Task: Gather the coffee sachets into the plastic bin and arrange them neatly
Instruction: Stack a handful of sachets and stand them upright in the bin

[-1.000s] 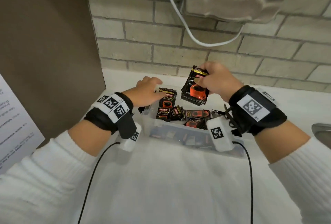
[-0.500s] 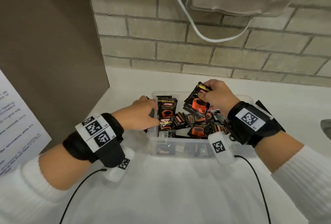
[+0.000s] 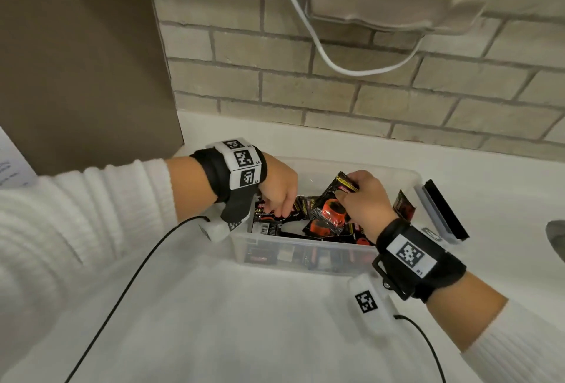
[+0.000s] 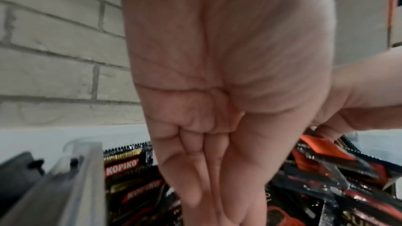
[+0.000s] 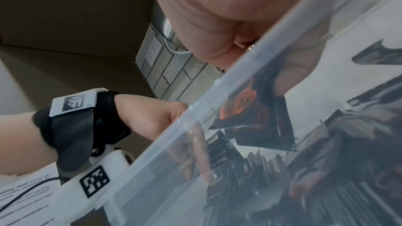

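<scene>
Sachets (image 3: 308,223) mostly inside bin (image 3: 305,263), heaped, not yet neat. Right hand (image 3: 363,199) pinching sachet bundle (image 3: 331,209) over bin centre. Left hand (image 3: 279,187) fingers straight, pressing sachets at bin's left end. Arranging outstanding.

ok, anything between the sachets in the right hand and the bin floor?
Yes. The right hand pinches a few sachets over the plastic bin, and loose sachets lie jumbled directly beneath. The left hand reaches into the bin's left end, beside that spot.
</scene>
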{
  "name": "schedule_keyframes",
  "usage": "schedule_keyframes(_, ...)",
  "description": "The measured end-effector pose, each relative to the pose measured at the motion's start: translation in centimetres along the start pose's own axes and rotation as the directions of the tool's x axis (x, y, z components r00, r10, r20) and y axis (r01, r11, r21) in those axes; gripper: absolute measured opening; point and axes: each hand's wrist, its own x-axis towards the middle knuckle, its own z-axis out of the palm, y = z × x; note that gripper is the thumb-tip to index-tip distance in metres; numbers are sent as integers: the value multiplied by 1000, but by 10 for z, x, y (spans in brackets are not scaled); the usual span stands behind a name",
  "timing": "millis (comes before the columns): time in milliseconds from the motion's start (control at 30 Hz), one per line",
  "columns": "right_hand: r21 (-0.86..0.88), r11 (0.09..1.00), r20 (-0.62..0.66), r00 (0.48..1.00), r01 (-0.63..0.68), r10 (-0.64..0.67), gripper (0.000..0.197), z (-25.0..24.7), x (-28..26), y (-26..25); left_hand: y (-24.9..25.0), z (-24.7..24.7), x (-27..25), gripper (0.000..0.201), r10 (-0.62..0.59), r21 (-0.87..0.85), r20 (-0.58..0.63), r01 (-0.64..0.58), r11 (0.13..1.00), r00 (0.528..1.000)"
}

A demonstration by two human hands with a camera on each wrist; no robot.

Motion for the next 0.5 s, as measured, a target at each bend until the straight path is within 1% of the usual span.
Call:
schedule_keyframes(33,-6,1000,15,1000,13,-13,33,1,0,3,1,1,2,36,-18,23,14,17,1000,1000)
schedule_keyframes(67,-13,1000,29,999,25,-25,30,2,-1,6,1,1,6,38,-46,66,2,46,997,999)
schedule_keyframes(133,-32,999,61,997,41,-39,25,4,-3,12,-2,-1,14,43,-106,157,-66,116,981,992)
schedule_keyframes(167,-46,998,74,996,47,-43,24,6,-4,15,-5,-4,17,43,-133,170,-98,148,974,986)
schedule_keyframes(200,-58,997,83,995,53,-48,24,7,-4,18,-4,-6,18,41,-172,201,-105,191,961,979)
schedule_keyframes(267,-67,995,84,994,73,-67,23,8,-3,21,-1,-10,19,36,-204,266,-72,216,939,976)
schedule_keyframes(300,-67,994,82,994,81,-75,23,8,-3,22,2,-11,20,38,-208,299,-44,212,930,977)
schedule_keyframes(400,-63,993,94,991,98,-92,21,8,-2,24,12,-15,18,53,-260,364,58,222,904,964)
schedule_keyframes(467,-61,993,108,990,99,-92,22,9,-3,24,14,-16,23,52,-264,308,85,227,924,961)
schedule_keyframes(500,-57,994,112,990,94,-87,23,9,-3,24,13,-14,25,50,-280,246,91,251,936,956)
